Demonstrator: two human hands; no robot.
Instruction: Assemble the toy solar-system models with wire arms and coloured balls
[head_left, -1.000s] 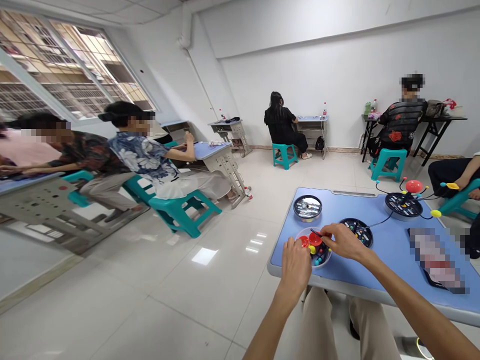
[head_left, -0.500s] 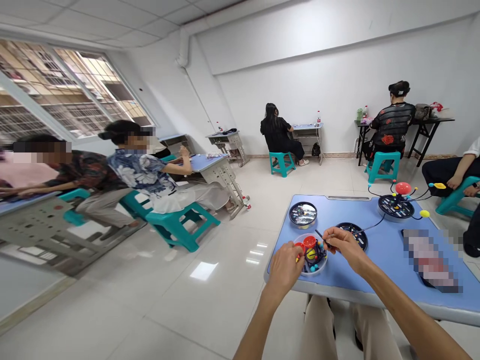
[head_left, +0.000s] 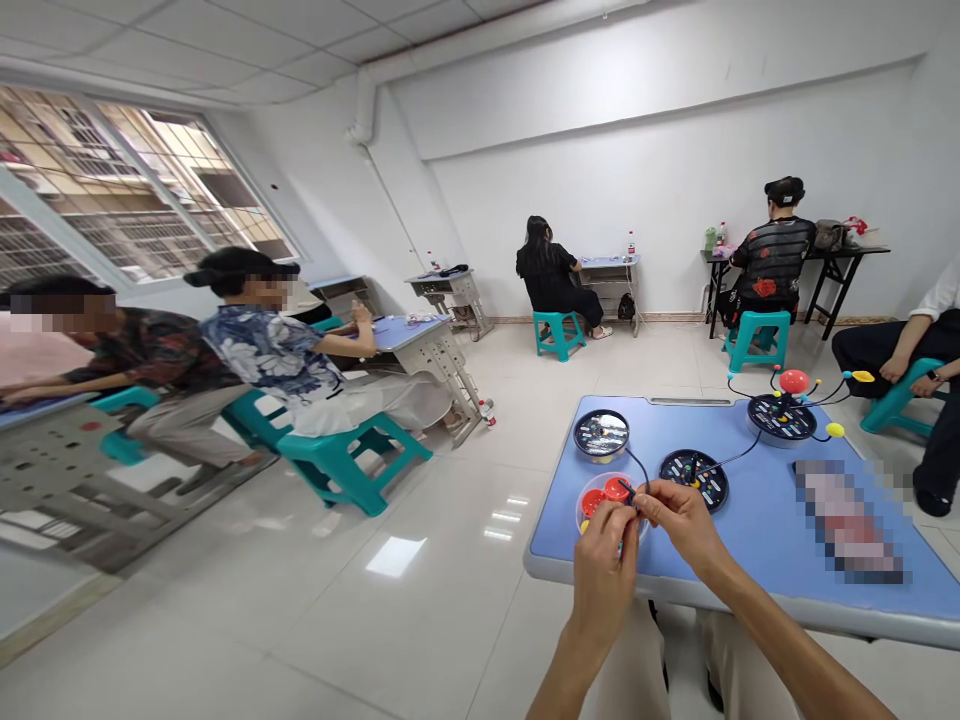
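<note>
My right hand (head_left: 681, 516) pinches a thin, curved black rod (head_left: 639, 465) over a round clear tub (head_left: 578, 503). My left hand (head_left: 607, 548) meets it there, fingertips closed together; what they hold is too small and covered to make out. Red half-shells (head_left: 616, 488) and a bit of yellow show in the tub, the rest hidden behind my fingers. Just beyond my right hand lies a round black printed disc (head_left: 709, 492) with a small upright post. A similar round black-rimmed piece (head_left: 601, 432) sits behind the tub.
At the desk's (head_left: 757, 530) far right stands a planet model (head_left: 781, 418) with a red ball (head_left: 793, 382) and balls on curved wires. A blurred-out flat item (head_left: 851, 520) lies at right. Other people sit on teal stools (head_left: 360, 450) around the room.
My left hand has come out of the tub and moved right to meet my right hand. The black rod now points up and curves. The view has shifted slightly.
</note>
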